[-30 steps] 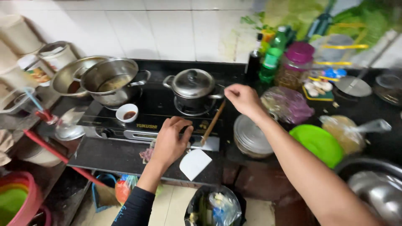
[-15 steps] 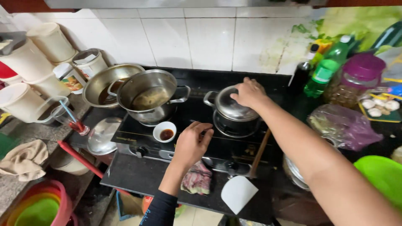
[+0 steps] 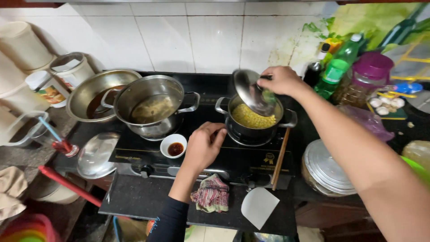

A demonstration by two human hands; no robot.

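Overhead, right hand tilts round steel lid above seemingly corn-filled pot.

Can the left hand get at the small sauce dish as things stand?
Probably yes. The left hand hovers over the stove front right beside the sauce dish, with nothing between them. It looks empty; the right hand is holding the lid above the pot.

Yellow kernels are seen in the steel-grey pot under a silver lid. A black stove is shown; at six o'clock, a rag striped red, grey and white; at three o'clock, a green bottle beside a purple-capped jar.
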